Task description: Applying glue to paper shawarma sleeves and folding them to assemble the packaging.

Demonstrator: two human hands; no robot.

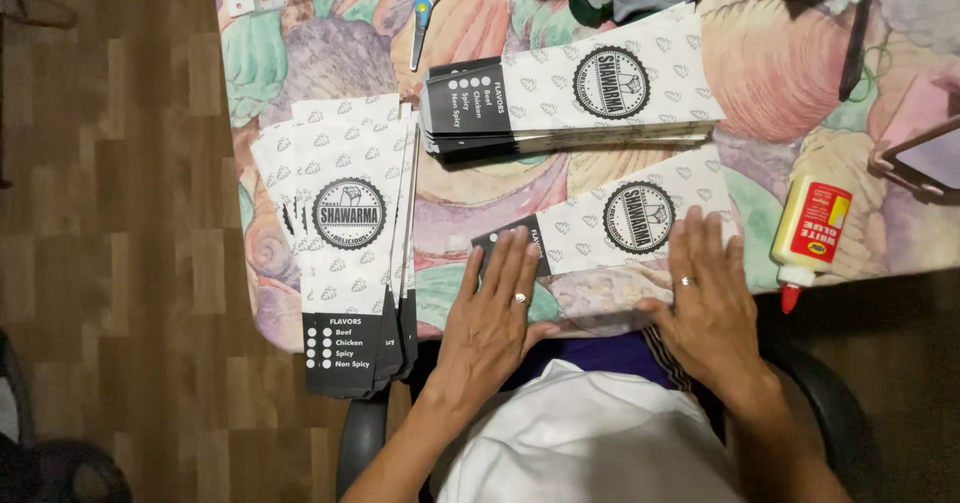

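Patterned tablecloth (330, 58), printed paper sleeves being made.
Left hand (495, 313) and right hand (705, 298) press flat, fingers spread, on one sleeve (620, 223); finished stacks (570, 98) beyond it, flat stack (350, 233) left, glue bottle (808, 233) right.

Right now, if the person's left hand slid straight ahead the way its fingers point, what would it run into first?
The left hand already lies flat on the white-and-black printed paper sleeve. Going straight on, it would probably cross that sleeve and meet the stack of similar printed sleeves beyond it on the table.
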